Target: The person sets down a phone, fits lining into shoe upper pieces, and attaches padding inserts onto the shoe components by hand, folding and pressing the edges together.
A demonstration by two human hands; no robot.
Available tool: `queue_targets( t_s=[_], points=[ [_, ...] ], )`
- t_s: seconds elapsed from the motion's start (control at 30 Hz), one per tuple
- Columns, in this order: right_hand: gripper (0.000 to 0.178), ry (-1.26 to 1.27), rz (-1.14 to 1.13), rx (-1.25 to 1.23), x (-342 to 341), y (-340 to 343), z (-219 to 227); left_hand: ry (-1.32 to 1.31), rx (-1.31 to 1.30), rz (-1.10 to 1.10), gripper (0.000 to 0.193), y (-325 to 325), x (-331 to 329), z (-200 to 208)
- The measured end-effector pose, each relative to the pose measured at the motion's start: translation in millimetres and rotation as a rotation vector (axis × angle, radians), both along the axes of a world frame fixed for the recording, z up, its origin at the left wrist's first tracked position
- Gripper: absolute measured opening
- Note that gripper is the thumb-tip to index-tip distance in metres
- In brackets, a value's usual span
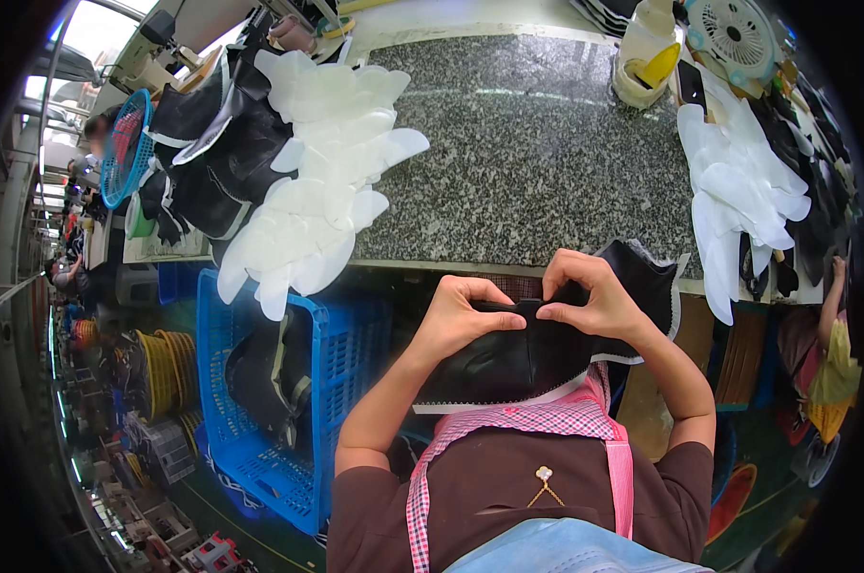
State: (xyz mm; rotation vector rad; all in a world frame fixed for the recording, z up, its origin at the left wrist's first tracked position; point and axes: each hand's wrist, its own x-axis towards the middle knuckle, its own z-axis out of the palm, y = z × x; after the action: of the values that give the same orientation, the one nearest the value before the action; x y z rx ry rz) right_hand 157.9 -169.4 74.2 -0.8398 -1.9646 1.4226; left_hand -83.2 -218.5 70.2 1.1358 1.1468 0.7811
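Head view, nearest first: a pink checked apron covers the person's front, and a black leather-like piece with a pale zigzag border lies over the lap, just short of the counter. The left hand and right hand pinch its upper edge between thumbs and fingers, close together at a central seam, likely to keep that short stretch firm and level while the lap bears the rest. Whether the black part beyond the right wrist belongs to it cannot be told.

To the left, a blue crate holds dark pieces, perhaps placed there for easy reach. On the counter, white cutouts lie fanned in a left pile and a right pile, seemingly overlapped so that single ones lift easily. Farther off stand a pale container and a fan.
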Motion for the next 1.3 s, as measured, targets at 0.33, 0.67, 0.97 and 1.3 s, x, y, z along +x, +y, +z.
queue_targets(
  t_s=[0.33, 0.67, 0.97, 1.3],
  points=[
    [0.021, -0.007, -0.018, 0.055, -12, -15, 11, 0.053, 0.002, -0.024, 0.012, -12, 0, 8],
    [0.023, -0.226, -0.015, 0.45, -15, -24, 10, 0.243, 0.053, -0.062, 0.024, -18, 5, 8],
    [0.027, -0.084, 0.094, 0.411, -13, -20, -18, -0.138, -0.278, -0.036, 0.029, -18, 8, -25],
    [0.028, -0.035, 0.13, 0.512, -11, -18, -23, -0.188, -0.319, 0.016, 0.028, -28, 8, -17]
  ],
)
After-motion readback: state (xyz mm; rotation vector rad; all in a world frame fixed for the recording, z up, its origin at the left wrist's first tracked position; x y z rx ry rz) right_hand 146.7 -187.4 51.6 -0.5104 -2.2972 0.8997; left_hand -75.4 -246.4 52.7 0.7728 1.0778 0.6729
